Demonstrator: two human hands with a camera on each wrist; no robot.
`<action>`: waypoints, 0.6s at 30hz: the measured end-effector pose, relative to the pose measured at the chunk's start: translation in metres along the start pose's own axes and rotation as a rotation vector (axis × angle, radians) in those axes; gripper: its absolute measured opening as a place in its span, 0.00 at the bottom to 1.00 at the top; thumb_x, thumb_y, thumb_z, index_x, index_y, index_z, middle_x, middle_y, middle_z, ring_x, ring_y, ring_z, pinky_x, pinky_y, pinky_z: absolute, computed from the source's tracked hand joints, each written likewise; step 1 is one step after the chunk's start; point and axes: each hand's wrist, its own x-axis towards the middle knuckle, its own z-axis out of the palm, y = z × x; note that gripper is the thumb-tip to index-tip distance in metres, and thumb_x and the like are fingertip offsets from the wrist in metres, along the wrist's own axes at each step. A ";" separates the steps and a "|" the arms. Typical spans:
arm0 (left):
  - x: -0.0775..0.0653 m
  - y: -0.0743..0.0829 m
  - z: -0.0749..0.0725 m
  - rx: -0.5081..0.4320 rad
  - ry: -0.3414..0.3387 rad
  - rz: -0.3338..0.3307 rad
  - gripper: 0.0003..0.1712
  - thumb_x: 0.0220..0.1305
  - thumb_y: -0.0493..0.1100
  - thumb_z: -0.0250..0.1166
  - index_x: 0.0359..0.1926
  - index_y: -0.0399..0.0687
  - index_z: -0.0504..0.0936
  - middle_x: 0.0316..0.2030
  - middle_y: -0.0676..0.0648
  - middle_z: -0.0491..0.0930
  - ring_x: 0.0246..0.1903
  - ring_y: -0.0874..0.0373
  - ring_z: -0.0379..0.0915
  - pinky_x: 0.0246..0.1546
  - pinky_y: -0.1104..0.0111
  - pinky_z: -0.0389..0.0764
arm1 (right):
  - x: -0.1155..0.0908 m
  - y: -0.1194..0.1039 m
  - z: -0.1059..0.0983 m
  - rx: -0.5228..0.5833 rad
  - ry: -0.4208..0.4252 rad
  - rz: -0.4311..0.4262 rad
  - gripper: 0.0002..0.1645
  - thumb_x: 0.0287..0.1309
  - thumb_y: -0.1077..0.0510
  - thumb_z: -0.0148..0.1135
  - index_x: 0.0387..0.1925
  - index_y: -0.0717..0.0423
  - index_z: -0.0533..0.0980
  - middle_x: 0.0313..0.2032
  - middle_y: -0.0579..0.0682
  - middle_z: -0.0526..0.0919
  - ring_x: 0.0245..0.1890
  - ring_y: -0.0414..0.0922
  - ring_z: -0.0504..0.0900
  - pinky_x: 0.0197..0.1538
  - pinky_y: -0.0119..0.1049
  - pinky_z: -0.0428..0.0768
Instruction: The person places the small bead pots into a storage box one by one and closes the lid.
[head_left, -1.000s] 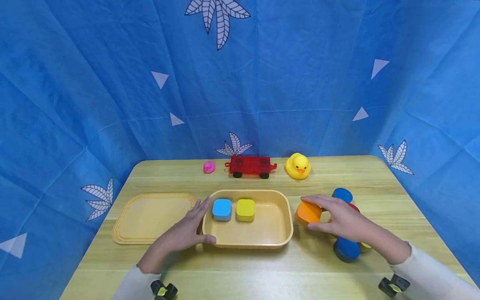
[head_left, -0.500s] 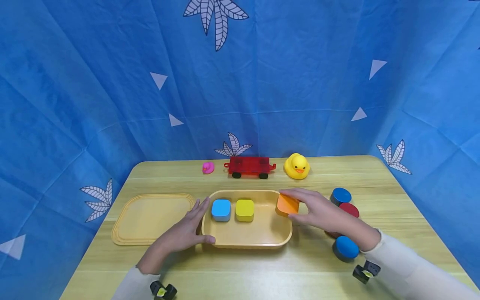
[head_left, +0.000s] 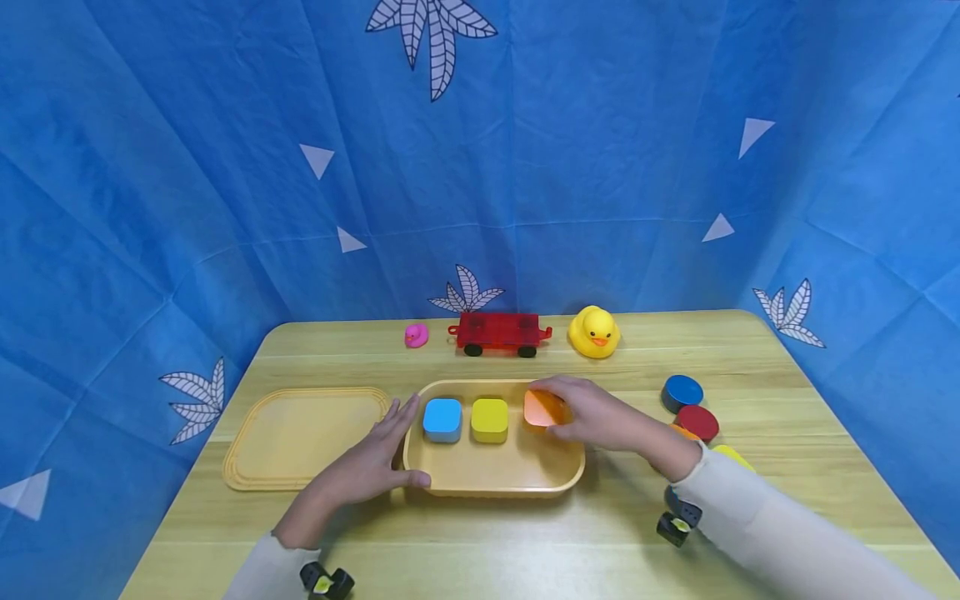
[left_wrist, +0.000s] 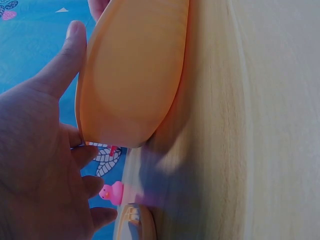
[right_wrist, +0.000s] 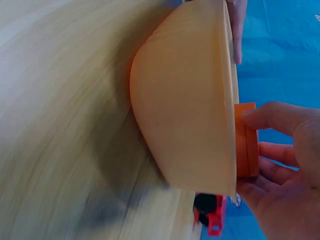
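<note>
My right hand [head_left: 585, 410] pinches an orange rounded-square block [head_left: 543, 410] between thumb and fingers, over the right part of a pale orange plastic tub [head_left: 487, 482]. In the right wrist view the orange block [right_wrist: 245, 142] sticks up above the tub's rim. Inside the tub, a light blue block [head_left: 442, 419] and a yellow block [head_left: 490, 421] stand side by side towards the back left. Against the tub's left end rests my left hand [head_left: 378, 458], thumb along the front rim and fingers spread towards the back corner.
Left of the tub lies a flat lid [head_left: 307, 437]. Behind stand a pink duck [head_left: 416, 335], a red wagon [head_left: 498, 332] and a yellow duck [head_left: 595, 332]. To the right are a blue piece [head_left: 682, 392], a red piece [head_left: 697, 423] and others partly hidden by the right sleeve.
My right hand has carried the orange block leftward from beside the coloured pieces, across the tub's right rim, to right of the yellow block. My left hand has stayed at the tub.
</note>
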 end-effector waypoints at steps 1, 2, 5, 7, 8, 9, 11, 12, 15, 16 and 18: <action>0.000 0.000 0.000 0.001 0.000 0.001 0.69 0.57 0.66 0.74 0.84 0.58 0.37 0.83 0.45 0.38 0.81 0.40 0.28 0.72 0.33 0.54 | 0.002 0.000 0.002 0.001 -0.003 -0.005 0.37 0.58 0.63 0.73 0.68 0.63 0.72 0.64 0.60 0.78 0.65 0.59 0.75 0.68 0.58 0.74; 0.000 0.000 0.000 0.001 0.001 0.000 0.69 0.57 0.66 0.74 0.84 0.59 0.37 0.83 0.45 0.39 0.81 0.40 0.28 0.72 0.33 0.55 | 0.004 -0.001 0.004 -0.003 -0.009 -0.012 0.37 0.58 0.63 0.73 0.68 0.64 0.72 0.64 0.60 0.78 0.64 0.59 0.76 0.67 0.58 0.74; 0.000 -0.001 0.000 0.003 0.002 -0.002 0.69 0.57 0.66 0.74 0.84 0.59 0.36 0.83 0.46 0.39 0.81 0.40 0.28 0.71 0.33 0.56 | 0.011 -0.004 0.009 -0.009 -0.034 -0.016 0.37 0.58 0.63 0.73 0.69 0.63 0.72 0.64 0.60 0.78 0.64 0.59 0.76 0.68 0.57 0.74; 0.000 -0.001 0.000 0.004 0.002 -0.002 0.69 0.57 0.66 0.74 0.84 0.60 0.36 0.83 0.46 0.39 0.81 0.40 0.28 0.71 0.33 0.56 | 0.015 -0.005 0.012 -0.024 -0.045 -0.025 0.38 0.57 0.63 0.73 0.69 0.63 0.72 0.65 0.60 0.78 0.65 0.60 0.76 0.68 0.57 0.74; 0.000 -0.001 0.000 0.003 0.003 -0.001 0.69 0.57 0.66 0.74 0.84 0.60 0.36 0.83 0.46 0.39 0.81 0.40 0.28 0.71 0.33 0.56 | 0.017 -0.006 0.014 -0.033 -0.048 -0.031 0.38 0.57 0.64 0.73 0.69 0.64 0.72 0.65 0.60 0.78 0.65 0.60 0.76 0.68 0.57 0.73; 0.000 -0.001 0.000 0.003 0.003 0.000 0.69 0.57 0.67 0.74 0.84 0.60 0.36 0.83 0.46 0.39 0.81 0.40 0.28 0.71 0.33 0.56 | 0.019 -0.007 0.015 -0.037 -0.052 -0.030 0.38 0.57 0.64 0.73 0.69 0.64 0.72 0.65 0.60 0.78 0.65 0.60 0.75 0.69 0.57 0.72; 0.000 -0.002 0.000 0.001 0.003 0.003 0.69 0.57 0.67 0.74 0.84 0.60 0.36 0.83 0.45 0.39 0.81 0.40 0.28 0.71 0.33 0.56 | 0.022 -0.009 0.018 -0.046 -0.056 -0.032 0.38 0.56 0.65 0.72 0.69 0.64 0.72 0.66 0.60 0.77 0.67 0.60 0.74 0.70 0.57 0.71; 0.000 -0.002 0.000 0.000 0.003 0.005 0.69 0.57 0.67 0.74 0.84 0.60 0.36 0.83 0.45 0.39 0.81 0.40 0.28 0.71 0.33 0.56 | 0.023 -0.010 0.019 -0.045 -0.056 -0.032 0.38 0.56 0.65 0.72 0.69 0.65 0.72 0.66 0.61 0.77 0.67 0.60 0.74 0.70 0.57 0.71; 0.000 -0.002 0.000 -0.001 0.005 0.009 0.69 0.57 0.66 0.74 0.84 0.59 0.36 0.83 0.45 0.38 0.81 0.40 0.28 0.71 0.33 0.56 | 0.025 -0.013 0.022 -0.035 -0.054 -0.025 0.39 0.55 0.66 0.72 0.69 0.66 0.72 0.67 0.61 0.77 0.68 0.61 0.73 0.71 0.57 0.70; 0.000 -0.001 0.000 -0.001 0.006 0.009 0.69 0.57 0.66 0.74 0.84 0.59 0.36 0.83 0.45 0.39 0.81 0.40 0.28 0.71 0.33 0.56 | 0.026 -0.013 0.023 -0.033 -0.051 -0.025 0.39 0.55 0.66 0.73 0.69 0.66 0.72 0.66 0.61 0.77 0.68 0.61 0.73 0.71 0.57 0.70; 0.000 -0.001 0.000 -0.001 0.007 0.010 0.69 0.57 0.66 0.74 0.84 0.59 0.36 0.83 0.45 0.38 0.81 0.40 0.28 0.71 0.32 0.56 | 0.028 -0.013 0.025 -0.034 -0.043 -0.024 0.39 0.54 0.66 0.73 0.68 0.66 0.72 0.66 0.61 0.77 0.68 0.61 0.73 0.71 0.57 0.70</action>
